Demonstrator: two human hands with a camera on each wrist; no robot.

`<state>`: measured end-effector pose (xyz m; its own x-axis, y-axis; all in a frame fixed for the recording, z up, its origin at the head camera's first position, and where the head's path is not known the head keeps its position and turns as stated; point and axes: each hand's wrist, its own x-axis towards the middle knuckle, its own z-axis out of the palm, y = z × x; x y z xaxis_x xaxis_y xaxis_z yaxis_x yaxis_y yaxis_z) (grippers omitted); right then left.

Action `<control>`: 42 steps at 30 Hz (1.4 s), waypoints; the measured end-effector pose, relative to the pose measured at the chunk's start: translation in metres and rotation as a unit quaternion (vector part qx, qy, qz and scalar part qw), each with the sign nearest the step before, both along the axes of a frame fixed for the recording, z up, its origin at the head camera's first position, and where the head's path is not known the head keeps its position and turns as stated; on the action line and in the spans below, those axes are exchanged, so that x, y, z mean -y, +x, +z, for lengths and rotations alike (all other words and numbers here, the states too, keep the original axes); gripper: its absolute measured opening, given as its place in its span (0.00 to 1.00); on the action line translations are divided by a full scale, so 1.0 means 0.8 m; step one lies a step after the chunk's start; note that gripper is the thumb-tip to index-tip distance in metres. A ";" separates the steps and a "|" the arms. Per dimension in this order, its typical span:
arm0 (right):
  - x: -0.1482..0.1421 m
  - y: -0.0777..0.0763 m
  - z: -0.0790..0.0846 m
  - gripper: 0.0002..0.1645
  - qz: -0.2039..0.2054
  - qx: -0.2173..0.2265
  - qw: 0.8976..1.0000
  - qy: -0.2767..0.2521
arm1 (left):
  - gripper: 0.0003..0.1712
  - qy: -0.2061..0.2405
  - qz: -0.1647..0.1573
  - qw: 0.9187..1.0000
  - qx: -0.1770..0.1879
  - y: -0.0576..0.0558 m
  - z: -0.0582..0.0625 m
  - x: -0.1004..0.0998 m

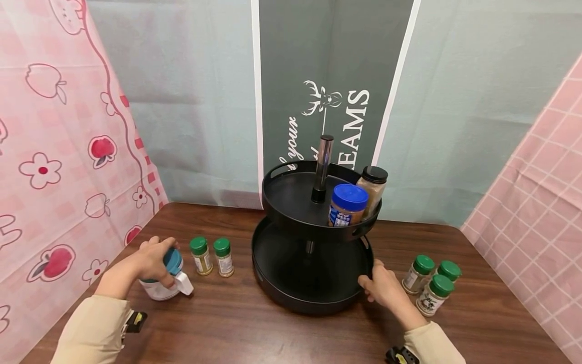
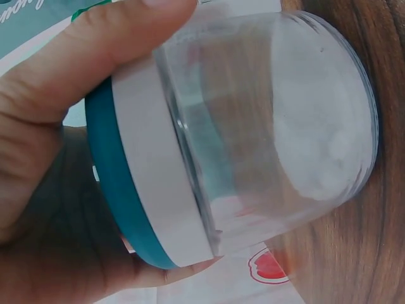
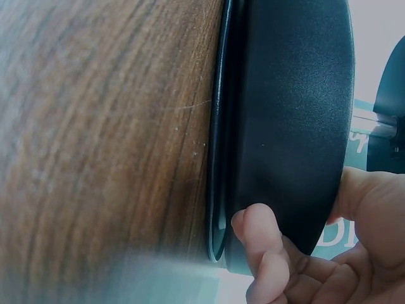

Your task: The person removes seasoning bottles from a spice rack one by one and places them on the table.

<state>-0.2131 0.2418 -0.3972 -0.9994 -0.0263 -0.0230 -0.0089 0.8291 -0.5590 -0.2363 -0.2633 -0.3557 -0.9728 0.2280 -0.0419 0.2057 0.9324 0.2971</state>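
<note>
On the left, my left hand (image 1: 153,259) grips a clear jar (image 2: 247,120) round its teal lid (image 2: 130,183) from above. White powder or grains sit at the bottom of this jar, which stands on the table with its white handle (image 1: 184,284) pointing right. My right hand (image 1: 385,287) holds the right side wall of the lower tier (image 1: 313,306) of a black two-tier round tray stand. In the right wrist view, fingers (image 3: 259,231) lie against the outer wall and the thumb reaches the upper rim.
The upper tier (image 1: 295,222) carries a blue-lidded peanut butter jar (image 1: 341,212) and a black-lidded jar (image 1: 374,187). Two green-capped spice bottles (image 1: 225,260) stand between the left hand and the stand. Three more spice bottles (image 1: 429,301) stand right of my right hand.
</note>
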 end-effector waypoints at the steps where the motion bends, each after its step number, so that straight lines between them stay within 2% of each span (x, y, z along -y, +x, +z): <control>1: 0.000 0.000 0.000 0.35 0.000 -0.001 1.000 0.001 | 0.50 0.000 -0.001 1.000 0.000 0.000 0.000 0.000; 13: 0.000 0.000 -0.002 0.31 0.002 -0.010 1.000 -0.001 | 0.52 0.007 -0.014 1.000 -0.005 0.008 0.007 -0.006; 23: 0.000 0.000 -0.002 0.31 -0.001 -0.007 1.000 -0.001 | 0.43 0.000 -0.030 0.999 -0.041 0.014 0.024 -0.011; 30: 0.000 0.000 -0.002 0.32 0.000 -0.006 1.000 0.001 | 0.41 0.007 -0.041 0.998 -0.047 0.012 0.026 -0.011; 42: 0.000 0.000 -0.001 0.34 -0.001 0.004 1.000 -0.001 | 0.34 0.028 -0.066 0.993 -0.090 0.017 0.042 -0.041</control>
